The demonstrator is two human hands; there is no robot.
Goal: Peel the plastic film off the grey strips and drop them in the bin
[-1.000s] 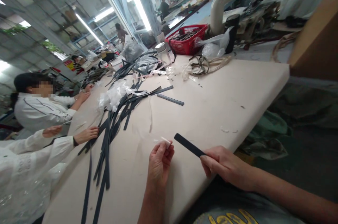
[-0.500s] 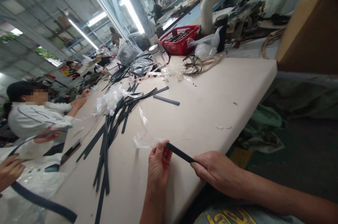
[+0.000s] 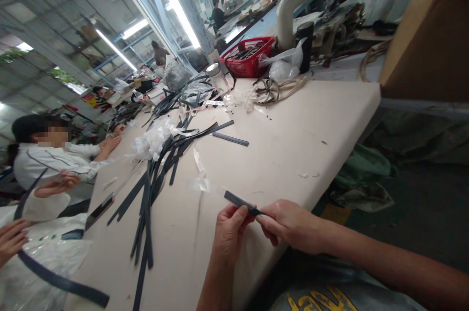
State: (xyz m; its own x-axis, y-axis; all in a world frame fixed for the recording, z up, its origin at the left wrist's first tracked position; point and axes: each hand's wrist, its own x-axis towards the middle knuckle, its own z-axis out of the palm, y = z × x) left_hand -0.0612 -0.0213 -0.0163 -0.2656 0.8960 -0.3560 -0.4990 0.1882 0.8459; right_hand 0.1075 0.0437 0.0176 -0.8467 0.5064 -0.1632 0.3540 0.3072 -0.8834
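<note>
A short dark strip (image 3: 237, 200) is held over the near part of the pale table (image 3: 286, 154). My left hand (image 3: 230, 228) pinches it near its middle, thumb on top. Close beside it, my right hand (image 3: 289, 225) grips the strip's near end, most of which its fingers hide. The strip's far end sticks out past my left hand, pointing up and left. Just beyond that end lies a thin piece of clear film (image 3: 203, 184) on the tabletop.
Many dark strips (image 3: 148, 203) lie piled to the left, with crumpled white plastic (image 3: 156, 140) among them. Further back stand a metal-lidded bottle (image 3: 216, 76) and a red basket (image 3: 249, 56). A co-worker's hands (image 3: 60, 183) hold another long strip at left. A cardboard box (image 3: 421, 42) stands at right.
My left hand has slid from the strip's far end back towards my right hand and left the clear film. The co-worker's upper hand at left has moved slightly.
</note>
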